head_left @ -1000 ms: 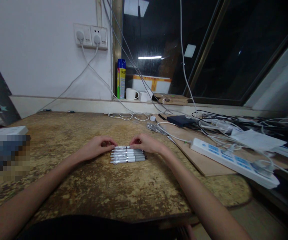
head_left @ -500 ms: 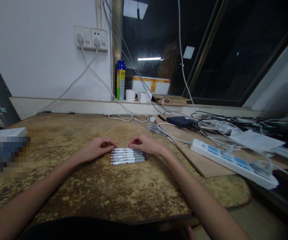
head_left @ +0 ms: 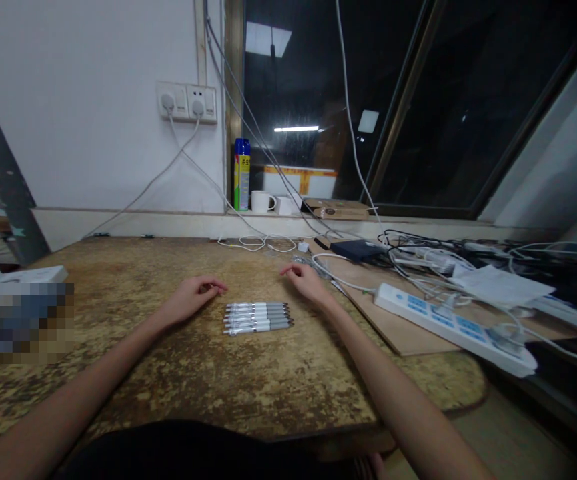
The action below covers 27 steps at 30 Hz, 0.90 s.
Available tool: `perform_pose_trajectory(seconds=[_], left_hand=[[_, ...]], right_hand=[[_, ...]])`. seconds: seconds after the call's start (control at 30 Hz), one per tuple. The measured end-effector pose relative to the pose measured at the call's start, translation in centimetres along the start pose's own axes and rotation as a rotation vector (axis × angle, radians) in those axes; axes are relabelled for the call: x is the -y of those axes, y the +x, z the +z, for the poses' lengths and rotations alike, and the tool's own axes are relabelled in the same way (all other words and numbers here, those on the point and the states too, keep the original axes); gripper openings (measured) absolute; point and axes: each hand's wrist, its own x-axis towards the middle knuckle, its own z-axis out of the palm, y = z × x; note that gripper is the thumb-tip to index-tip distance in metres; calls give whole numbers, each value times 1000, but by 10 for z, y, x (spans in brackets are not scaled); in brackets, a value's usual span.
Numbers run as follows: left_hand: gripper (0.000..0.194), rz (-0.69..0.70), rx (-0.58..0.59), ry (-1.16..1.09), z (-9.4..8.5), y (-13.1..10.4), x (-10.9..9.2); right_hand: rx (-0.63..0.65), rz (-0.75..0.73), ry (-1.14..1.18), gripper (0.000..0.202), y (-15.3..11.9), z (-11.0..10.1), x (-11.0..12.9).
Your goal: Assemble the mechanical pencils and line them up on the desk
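Observation:
Several white and grey pens (head_left: pixel 257 317) lie side by side on the worn wooden table (head_left: pixel 208 380), their grey ends toward the right. My left hand (head_left: pixel 193 297) hovers just left of the pens and touches none of them. Its fingers are loosely bent and apart, with nothing between them. Beyond the pens and to their right, my right hand (head_left: pixel 306 283) is also clear of them. Its fingers are loosely curved and apart, and I see nothing held. Small clear, shiny pieces (head_left: pixel 318 266) lie just behind my right hand, partly hidden by it.
On the right, a white power strip (head_left: pixel 448 328) rests over a brown board (head_left: pixel 393 331), amid tangled cables (head_left: pixel 418 250) and a black box (head_left: pixel 357 251). A spray can (head_left: pixel 241 177), white mug (head_left: pixel 262 201) and cardboard box (head_left: pixel 338 209) stand on the sill. A white object (head_left: pixel 38 275) sits at left.
Both hands have come away from the farthest pen; the right moved away to the right and back, the left slightly left. The pens stay in their row. The view has tilted up slightly.

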Motion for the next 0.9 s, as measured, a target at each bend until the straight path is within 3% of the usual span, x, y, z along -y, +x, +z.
perform_pose_trajectory(seconds=[0.23, 0.53, 0.73, 0.9], left_hand=[[37, 29, -33, -50, 0, 1, 9], [35, 82, -131, 26, 3, 0, 7], [34, -43, -193, -112, 14, 0, -1], [45, -166, -284, -227, 34, 1, -12]], right_hand=[[-34, 26, 9, 34, -2, 6, -7], [-102, 79, 50, 35, -12, 7, -8], [-116, 112, 152, 34, -36, 20, 3], [-161, 155, 199, 31, -47, 34, 16]])
